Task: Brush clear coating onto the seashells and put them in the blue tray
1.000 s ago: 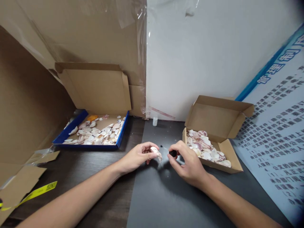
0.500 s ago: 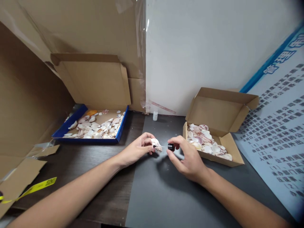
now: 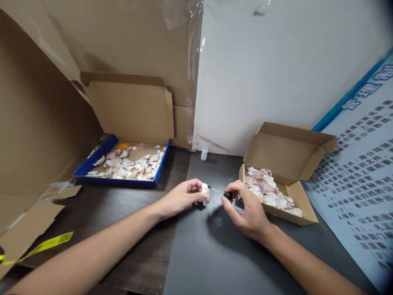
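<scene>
My left hand pinches a knobbly white and pinkish shell piece above the seam between dark wood and grey mat. Whether it is one shell or several together I cannot tell. In the fingertips of my right hand is a black brush cap. Its thin pale stem points left, and the dark tip is at the upper edge of the shell piece; contact is too small to make out. Behind the hands a small white bottle stands upright on the mat.
Back left, an open blue-sided box holds loose shells. On the right, an open brown cardboard box holds more shells. Cardboard and white panels rise behind, a printed sheet at right. A yellow strap lies lower left.
The camera view has shifted slightly. The shell piece is turned a little in my left hand, and the brush tip has moved from its front face to its upper edge.
</scene>
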